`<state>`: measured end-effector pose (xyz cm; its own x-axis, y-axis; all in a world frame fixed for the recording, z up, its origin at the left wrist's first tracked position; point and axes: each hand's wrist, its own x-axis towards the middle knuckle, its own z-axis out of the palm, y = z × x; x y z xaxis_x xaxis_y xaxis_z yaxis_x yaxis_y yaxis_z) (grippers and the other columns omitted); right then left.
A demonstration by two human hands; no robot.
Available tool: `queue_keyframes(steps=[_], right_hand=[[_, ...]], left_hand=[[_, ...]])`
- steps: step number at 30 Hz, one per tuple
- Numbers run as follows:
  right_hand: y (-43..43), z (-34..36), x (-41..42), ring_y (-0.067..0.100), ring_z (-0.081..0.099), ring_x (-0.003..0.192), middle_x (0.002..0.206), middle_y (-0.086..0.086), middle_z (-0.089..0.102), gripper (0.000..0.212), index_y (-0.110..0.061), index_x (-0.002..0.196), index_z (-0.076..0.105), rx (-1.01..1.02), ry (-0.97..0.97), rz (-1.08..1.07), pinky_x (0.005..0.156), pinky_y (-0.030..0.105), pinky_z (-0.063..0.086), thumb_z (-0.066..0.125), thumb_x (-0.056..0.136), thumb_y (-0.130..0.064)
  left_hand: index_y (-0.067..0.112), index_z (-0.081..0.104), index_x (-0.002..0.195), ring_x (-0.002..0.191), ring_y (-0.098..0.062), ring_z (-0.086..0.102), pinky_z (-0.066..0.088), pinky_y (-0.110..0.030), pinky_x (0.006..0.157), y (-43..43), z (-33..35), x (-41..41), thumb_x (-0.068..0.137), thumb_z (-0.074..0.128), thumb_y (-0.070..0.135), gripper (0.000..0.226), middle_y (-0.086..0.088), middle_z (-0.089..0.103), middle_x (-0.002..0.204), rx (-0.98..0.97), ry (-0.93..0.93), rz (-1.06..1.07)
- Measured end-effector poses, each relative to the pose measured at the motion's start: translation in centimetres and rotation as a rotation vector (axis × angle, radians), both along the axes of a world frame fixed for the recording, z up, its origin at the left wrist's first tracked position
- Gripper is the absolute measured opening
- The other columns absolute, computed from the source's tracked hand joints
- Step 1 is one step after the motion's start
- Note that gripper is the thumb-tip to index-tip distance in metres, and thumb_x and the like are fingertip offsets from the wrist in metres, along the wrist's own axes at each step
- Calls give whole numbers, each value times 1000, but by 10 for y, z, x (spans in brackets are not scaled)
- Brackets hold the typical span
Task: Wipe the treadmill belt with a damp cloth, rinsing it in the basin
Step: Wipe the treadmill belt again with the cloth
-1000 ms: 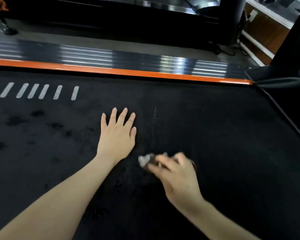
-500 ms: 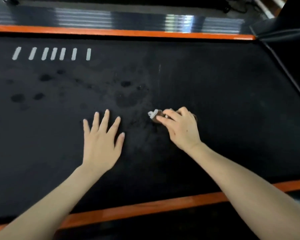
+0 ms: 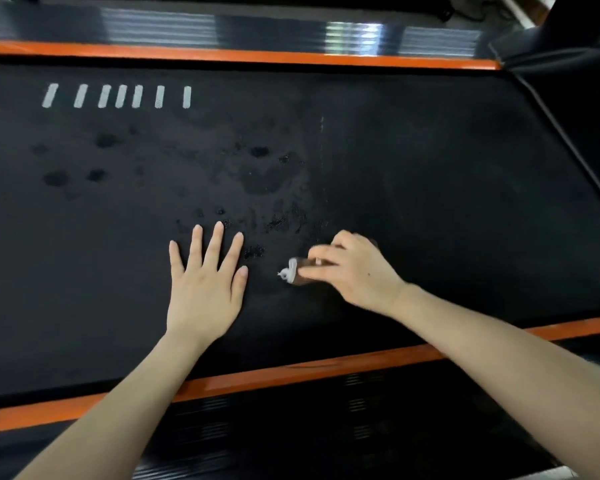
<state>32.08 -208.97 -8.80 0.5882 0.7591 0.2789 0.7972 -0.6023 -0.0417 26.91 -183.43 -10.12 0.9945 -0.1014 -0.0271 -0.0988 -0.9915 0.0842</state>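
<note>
Cloth point(image 3: 289, 273) bunched, pinched under curled fingers of right hand point(image 3: 354, 271), just right of left thumb; pulled nearer than half a second ago. Left hand point(image 3: 205, 282) flat, fingers spread on belt point(image 3: 430, 202). Wet patches point(image 3: 260, 178) beyond both hands: probably mid-stroke.

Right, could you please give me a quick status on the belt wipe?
Left hand flat on belt, open. Right hand grips cloth against belt. Dark patches beyond; nothing blocking.

Bunched cloth point(image 3: 293, 271) on damp-spotted black belt point(image 3: 430, 202)
</note>
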Motion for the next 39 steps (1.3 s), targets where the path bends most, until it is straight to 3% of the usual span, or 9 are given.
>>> queue_keyframes(steps=[5,7,12,15,22,28,31,36,39], right_hand=[[34,1,58,28,45,68,95,0,67,32,-21,102,74,196,-26,-551,53,39,47,74,75,-2],[43,1,46,28,45,68,96,0,67,31,-22,101,74,202,-41,-508,53,40,46,72,76,-3],[40,-1,-24,24,46,72,106,-4,66,32,-27,107,71,108,36,-94,62,33,42,61,84,-8],[33,0,7,23,47,73,103,-4,66,33,-27,104,72,54,6,13,63,32,42,66,81,-4],[67,-1,105,29,45,68,94,1,67,27,-19,101,74,204,-49,-547,52,41,48,68,79,-4],[64,-4,17,24,44,69,99,-2,66,29,-24,108,70,171,-2,-128,57,32,38,62,85,-7],[55,-5,36,23,45,70,100,-4,66,29,-25,106,71,107,-11,-14,59,30,40,60,85,-9],[65,-1,141,30,46,68,93,2,66,27,-20,102,73,164,-91,-394,52,40,47,66,80,-4],[72,-7,162,31,47,69,95,2,67,24,-18,101,74,218,-107,-491,52,39,46,66,81,-7]], left_hand=[[17,38,144,140,-40,25,17,-61,111,0,-1,0,97,19,42,56,-14,34,150,-13,-29,2],[18,38,144,140,-39,24,17,-60,111,0,-1,0,97,20,42,56,-13,34,150,-19,-33,4],[18,37,144,141,-38,22,16,-60,112,0,-1,0,97,21,42,55,-13,32,151,-30,-34,2],[19,37,144,141,-37,22,16,-59,112,1,-1,-1,97,21,42,55,-12,32,151,-29,-30,-1],[20,38,144,141,-36,23,17,-59,112,2,-1,1,98,21,43,54,-11,33,151,-31,-20,8],[19,39,143,141,-36,23,16,-59,112,2,-1,1,97,23,42,54,-11,33,151,-36,-18,5],[19,41,143,141,-36,23,16,-58,112,1,-1,0,97,23,42,54,-10,34,151,-45,-17,5],[21,37,144,142,-34,22,14,-55,112,2,-3,1,98,20,44,54,-8,33,151,-22,-27,6],[23,42,141,141,-30,25,14,-52,112,4,2,1,97,22,46,53,-6,37,149,-88,-43,24]])
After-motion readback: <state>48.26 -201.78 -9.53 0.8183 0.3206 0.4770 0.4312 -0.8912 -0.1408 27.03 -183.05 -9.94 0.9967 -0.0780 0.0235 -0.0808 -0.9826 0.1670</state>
